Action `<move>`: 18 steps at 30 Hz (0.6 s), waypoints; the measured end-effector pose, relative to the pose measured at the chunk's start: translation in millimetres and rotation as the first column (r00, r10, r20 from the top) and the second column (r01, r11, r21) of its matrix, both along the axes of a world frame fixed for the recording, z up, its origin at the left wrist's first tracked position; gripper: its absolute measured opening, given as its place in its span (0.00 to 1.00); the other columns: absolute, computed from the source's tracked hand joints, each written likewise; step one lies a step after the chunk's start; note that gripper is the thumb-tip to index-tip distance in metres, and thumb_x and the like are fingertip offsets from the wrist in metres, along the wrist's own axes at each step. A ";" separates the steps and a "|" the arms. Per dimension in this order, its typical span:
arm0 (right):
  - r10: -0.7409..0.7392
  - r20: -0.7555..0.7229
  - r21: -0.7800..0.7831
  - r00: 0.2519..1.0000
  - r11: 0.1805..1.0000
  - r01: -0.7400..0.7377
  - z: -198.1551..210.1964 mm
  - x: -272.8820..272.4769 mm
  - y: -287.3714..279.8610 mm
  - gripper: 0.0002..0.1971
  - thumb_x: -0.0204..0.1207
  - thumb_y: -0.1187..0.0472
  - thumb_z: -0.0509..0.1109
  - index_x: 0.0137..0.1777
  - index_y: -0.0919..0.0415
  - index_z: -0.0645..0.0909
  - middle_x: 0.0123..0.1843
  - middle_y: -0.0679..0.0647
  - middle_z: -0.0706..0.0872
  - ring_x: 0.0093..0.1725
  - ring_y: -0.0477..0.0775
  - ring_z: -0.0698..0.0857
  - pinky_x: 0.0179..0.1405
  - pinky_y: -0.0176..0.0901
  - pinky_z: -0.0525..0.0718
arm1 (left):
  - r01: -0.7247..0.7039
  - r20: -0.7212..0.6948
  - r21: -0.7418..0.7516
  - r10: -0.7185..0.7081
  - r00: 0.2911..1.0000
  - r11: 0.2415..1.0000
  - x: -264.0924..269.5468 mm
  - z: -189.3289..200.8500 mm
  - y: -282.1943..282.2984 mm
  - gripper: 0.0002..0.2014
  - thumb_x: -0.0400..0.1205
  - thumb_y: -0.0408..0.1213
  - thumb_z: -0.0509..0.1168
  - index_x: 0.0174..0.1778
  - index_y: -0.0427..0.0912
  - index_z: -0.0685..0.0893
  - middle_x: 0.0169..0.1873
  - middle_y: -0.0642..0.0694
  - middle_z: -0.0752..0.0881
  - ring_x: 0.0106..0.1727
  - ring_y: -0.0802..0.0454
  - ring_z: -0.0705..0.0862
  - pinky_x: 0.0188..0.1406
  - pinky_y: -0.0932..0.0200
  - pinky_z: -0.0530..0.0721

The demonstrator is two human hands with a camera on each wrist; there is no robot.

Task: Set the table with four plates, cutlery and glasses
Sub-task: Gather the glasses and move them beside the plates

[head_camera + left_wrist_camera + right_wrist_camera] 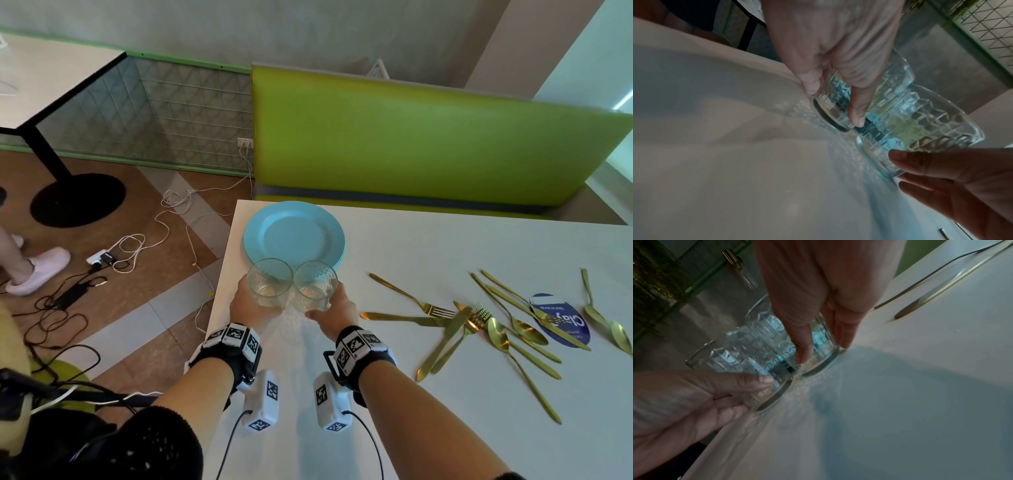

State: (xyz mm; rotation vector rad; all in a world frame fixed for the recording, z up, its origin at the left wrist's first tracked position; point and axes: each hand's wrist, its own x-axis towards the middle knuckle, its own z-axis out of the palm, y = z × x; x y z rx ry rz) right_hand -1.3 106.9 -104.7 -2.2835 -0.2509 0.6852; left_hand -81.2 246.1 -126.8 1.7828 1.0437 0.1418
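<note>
Two clear patterned glasses stand side by side near the left edge of the white table [411, 246]. My left hand [255, 301] grips the left glass [270, 274] from behind, and my right hand [334, 305] grips the right glass [315, 277]. In the left wrist view my left hand [834, 107] pinches its glass [894, 78] low, with the base at the tabletop. The right wrist view shows the same of my right hand [823, 352] on its glass [766, 324]. Just behind the glasses lies a stack of blue plates [294, 233]. Gold cutlery [479, 322] lies scattered to the right.
A blue round sticker [561, 320] lies under some of the cutlery. A green bench [428, 137] stands behind the table. Cables and a power strip [102, 258] lie on the floor to the left, near another person's white shoe [37, 270] and a second table [51, 75].
</note>
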 end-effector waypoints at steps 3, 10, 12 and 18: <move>0.023 -0.024 -0.035 0.999 0.999 -0.024 0.1 0.2 -2.5 0.44 0.70 0.63 0.77 0.81 0.53 0.55 0.71 0.59 0.79 0.70 0.59 0.78 0.65 0.44 0.77 | -0.029 0.014 -0.027 0.030 0.999 0.999 -5.0 3.4 -2.9 0.55 0.57 0.40 0.83 0.80 0.43 0.60 0.74 0.41 0.74 0.76 0.41 0.72 0.75 0.45 0.73; -0.009 -0.036 -0.101 0.999 0.995 0.005 28.2 6.4 -24.2 0.52 0.69 0.63 0.78 0.84 0.56 0.45 0.77 0.62 0.71 0.75 0.58 0.73 0.70 0.45 0.75 | -0.133 0.190 0.140 0.105 0.976 0.981 -16.5 44.9 -16.1 0.61 0.48 0.41 0.87 0.76 0.38 0.61 0.72 0.37 0.71 0.78 0.38 0.64 0.78 0.45 0.60; -0.027 -0.005 -0.111 1.000 0.993 0.027 44.6 12.6 -38.5 0.50 0.69 0.63 0.78 0.83 0.59 0.48 0.75 0.62 0.73 0.73 0.58 0.75 0.68 0.45 0.76 | -0.130 0.264 0.198 0.075 0.962 0.972 -14.6 63.4 -23.7 0.64 0.44 0.47 0.86 0.76 0.39 0.61 0.72 0.38 0.70 0.78 0.39 0.62 0.78 0.44 0.56; -0.152 0.077 -0.139 0.985 0.977 0.162 96.6 36.8 -111.1 0.45 0.69 0.59 0.78 0.81 0.60 0.55 0.73 0.61 0.75 0.72 0.59 0.76 0.68 0.46 0.77 | -0.171 0.415 0.294 0.035 0.909 0.940 22.3 107.3 -68.4 0.60 0.55 0.43 0.85 0.79 0.32 0.58 0.76 0.35 0.65 0.80 0.37 0.59 0.79 0.45 0.52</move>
